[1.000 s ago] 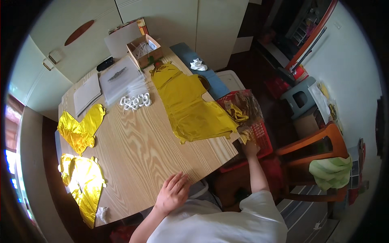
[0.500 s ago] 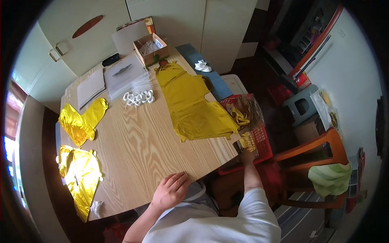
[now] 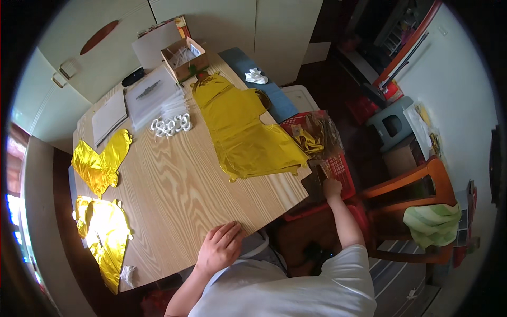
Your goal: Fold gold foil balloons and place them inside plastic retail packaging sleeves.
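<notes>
My left hand lies on the near edge of the wooden table, its fingers stretched out flat and holding nothing. Low at the table's right corner, my right hand reaches into a red plastic basket. Its fingers look curled round something brownish that I cannot make out. Crumpled gold foil in clear wrapping sits in the basket just beyond that hand. A large flat gold foil balloon stretches across the right side of the table, one corner close to the basket.
Two more gold foil pieces, a forked one and a shiny one, lie along the left edge. White ribbon coils, clear plastic sheets and a cardboard box are farther back. A wooden chair stands right.
My right hand has moved slightly right and up within the basket; the yellow patterned thing by its fingers no longer shows. My left hand stays on the table edge. The view has shifted slightly.
</notes>
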Motion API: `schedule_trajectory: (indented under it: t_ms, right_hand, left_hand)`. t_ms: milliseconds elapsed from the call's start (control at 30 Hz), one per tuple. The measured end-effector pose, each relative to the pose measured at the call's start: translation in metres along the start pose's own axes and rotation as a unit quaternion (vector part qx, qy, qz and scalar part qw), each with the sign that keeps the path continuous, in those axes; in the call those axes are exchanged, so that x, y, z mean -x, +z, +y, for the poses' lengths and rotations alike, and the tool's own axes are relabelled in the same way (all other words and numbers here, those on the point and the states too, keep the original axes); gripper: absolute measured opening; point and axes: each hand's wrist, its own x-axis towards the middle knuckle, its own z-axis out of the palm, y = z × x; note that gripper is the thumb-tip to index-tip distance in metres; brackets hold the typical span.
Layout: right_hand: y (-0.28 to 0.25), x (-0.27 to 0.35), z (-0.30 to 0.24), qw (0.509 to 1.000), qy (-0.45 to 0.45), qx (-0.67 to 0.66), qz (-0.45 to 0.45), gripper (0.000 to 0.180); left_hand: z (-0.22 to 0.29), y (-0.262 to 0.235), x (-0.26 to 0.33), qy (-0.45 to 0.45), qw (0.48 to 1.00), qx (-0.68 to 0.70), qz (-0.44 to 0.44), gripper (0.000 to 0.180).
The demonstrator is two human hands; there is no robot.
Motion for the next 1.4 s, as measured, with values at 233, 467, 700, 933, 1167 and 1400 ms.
schedule_trajectory:
  t_ms: [233,467,700,933,1167,1400]
  right_hand:
    - [0.012,-0.011,-0.017,0.991,0.075,-0.03,-0.106,0.021]
    - [-0.105,0.061,-0.066,0.959,-0.121,-0.121,-0.225,0.041]
    - [-0.235,0.23,-0.137,0.468,-0.366,-0.802,-0.06,0.029]
    - [-0.297,0.224,-0.178,0.326,-0.37,-0.862,0.116,0.039]
    - [-0.307,0.233,-0.231,0.309,-0.491,-0.81,0.089,0.03]
    - [-0.315,0.28,-0.321,0.267,-0.6,-0.753,0.035,0.036]
  left_hand:
    - [0.001,-0.002,-0.002,-0.002,1.0,0.007,0.003,0.038]
    - [0.003,-0.003,0.011,-0.009,0.999,0.003,0.037,0.036]
    - [0.052,0.009,0.018,-0.209,0.827,0.484,-0.195,0.042]
    - [0.04,0.03,0.041,-0.281,0.615,0.705,-0.214,0.023]
    - [0.017,0.003,0.104,-0.262,0.544,0.796,0.032,0.029]
    - [0.026,0.003,0.18,-0.35,0.608,0.68,0.212,0.013]
